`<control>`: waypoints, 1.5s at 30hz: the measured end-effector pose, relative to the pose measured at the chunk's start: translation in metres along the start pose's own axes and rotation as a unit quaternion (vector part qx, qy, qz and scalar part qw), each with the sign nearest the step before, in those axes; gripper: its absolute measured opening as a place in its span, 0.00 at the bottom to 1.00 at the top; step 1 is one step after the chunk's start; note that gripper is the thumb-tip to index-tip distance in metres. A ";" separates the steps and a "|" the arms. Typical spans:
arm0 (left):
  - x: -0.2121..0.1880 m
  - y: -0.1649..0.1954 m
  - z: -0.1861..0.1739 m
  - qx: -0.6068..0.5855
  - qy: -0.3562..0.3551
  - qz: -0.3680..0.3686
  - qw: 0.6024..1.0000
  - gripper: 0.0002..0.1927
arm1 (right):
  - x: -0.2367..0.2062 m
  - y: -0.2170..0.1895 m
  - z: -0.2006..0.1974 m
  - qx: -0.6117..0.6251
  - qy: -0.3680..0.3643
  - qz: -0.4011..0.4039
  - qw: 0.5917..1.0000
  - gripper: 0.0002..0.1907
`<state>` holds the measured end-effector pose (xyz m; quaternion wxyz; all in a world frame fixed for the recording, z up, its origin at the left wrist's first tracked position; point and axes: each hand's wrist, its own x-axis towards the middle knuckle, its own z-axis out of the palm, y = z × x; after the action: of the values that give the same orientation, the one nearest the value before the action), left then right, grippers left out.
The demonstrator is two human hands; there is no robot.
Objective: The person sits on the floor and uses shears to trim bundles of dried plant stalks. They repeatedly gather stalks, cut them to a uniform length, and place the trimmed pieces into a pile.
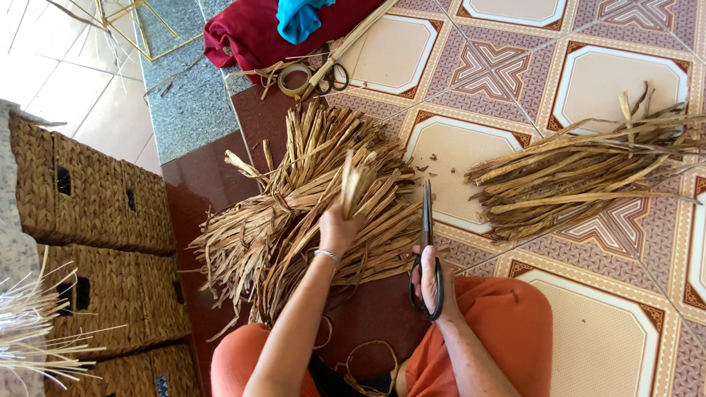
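Seated on patterned tile floor [600, 352], legs in orange cloth at 6 o'clock.

Left hand [338, 231] near centre, fingers clamped round a small bunch of dried leaf strips [355, 181], tips standing up toward 12 o'clock. Metal bangle on the wrist. Bunch held directly over the big heap of dried strips [305, 196], which fans from centre out to 8 o'clock.

Right hand [429, 280] just right of centre, toward 5 o'clock; fingers closed through the loops of black-handled scissors [426, 249]. Blades together, pointing to 12 o'clock, just beside the held bunch but apart from it.

Handling, by judgement: strips light, dry, stiff along the length yet brittle; likely to split or snap if bent hard. Flat and papery, so prone to sliding out of a loose grip. Best taken low, near the base, bundled tight, as now. Heap tangled; single strips probably drag neighbours when pulled.

Around:
- Second pile of strips [584, 173] at 2 to 3 o'clock, well apart from the heap.
- Second pair of scissors [331, 74] and a roll of tape [293, 78] at 12 o'clock, beside a long pale stick.
- Red cloth [249, 27] with blue cloth [302, 6] on top, 11 to 12 o'clock.
- Woven baskets [91, 203] stacked at 9 o'clock; pale thin stalks [6, 330] at 8 o'clock.
- Loops in the lap at 6 o'clock, possibly coiled fibre; too shadowed to tell.

In the way: only the heap itself, crowding the space under the left hand.
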<state>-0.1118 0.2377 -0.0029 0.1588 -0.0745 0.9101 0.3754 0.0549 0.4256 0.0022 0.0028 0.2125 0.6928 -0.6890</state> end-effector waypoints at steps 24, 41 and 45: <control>-0.047 -0.006 -0.018 -0.218 -0.116 0.032 0.969 0.03 | 0.002 -0.001 -0.004 0.005 -0.035 -0.048 0.998 0.34; -0.057 0.008 -0.011 -0.270 -0.134 0.045 0.952 0.12 | 0.003 0.001 -0.003 0.069 -0.092 -0.028 0.993 0.48; -0.057 0.007 -0.012 -0.367 -0.140 0.040 0.919 0.12 | 0.007 0.001 -0.006 0.151 -0.035 0.042 0.987 0.47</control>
<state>-0.0634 0.2355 0.0294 0.2309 -0.0374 0.6790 0.6959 0.0500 0.4331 -0.0007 0.0238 0.2151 0.5712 -0.7918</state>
